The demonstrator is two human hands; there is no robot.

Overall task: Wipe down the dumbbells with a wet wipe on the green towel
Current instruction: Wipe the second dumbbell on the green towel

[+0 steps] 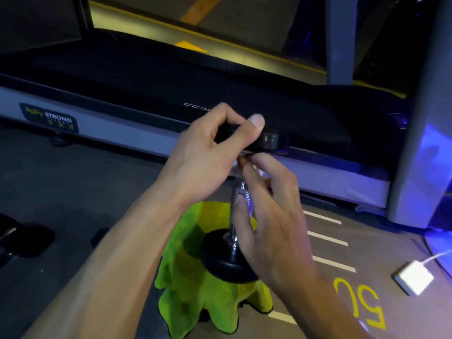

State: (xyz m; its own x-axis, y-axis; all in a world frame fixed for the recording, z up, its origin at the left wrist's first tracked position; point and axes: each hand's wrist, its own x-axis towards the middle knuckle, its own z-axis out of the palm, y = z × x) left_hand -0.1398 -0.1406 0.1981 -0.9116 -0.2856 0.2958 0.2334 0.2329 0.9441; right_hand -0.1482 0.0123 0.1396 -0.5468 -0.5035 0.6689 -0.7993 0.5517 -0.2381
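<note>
A dumbbell [236,216] stands upright on the green towel [195,294], its lower black head [225,260] resting on the cloth and its chrome handle rising between my hands. My left hand [210,152] grips the upper black head from above, thumb over its top. My right hand [266,216] is at the handle with fingers wrapped around it just below the upper head. A pale bit shows between those fingers; I cannot tell whether it is the wet wipe.
A treadmill [146,94] with a grey side rail runs across behind the dumbbell. Another dark dumbbell [22,241] lies on the floor at the left. A white power adapter [413,280] with cable sits at the right, near yellow floor numbers.
</note>
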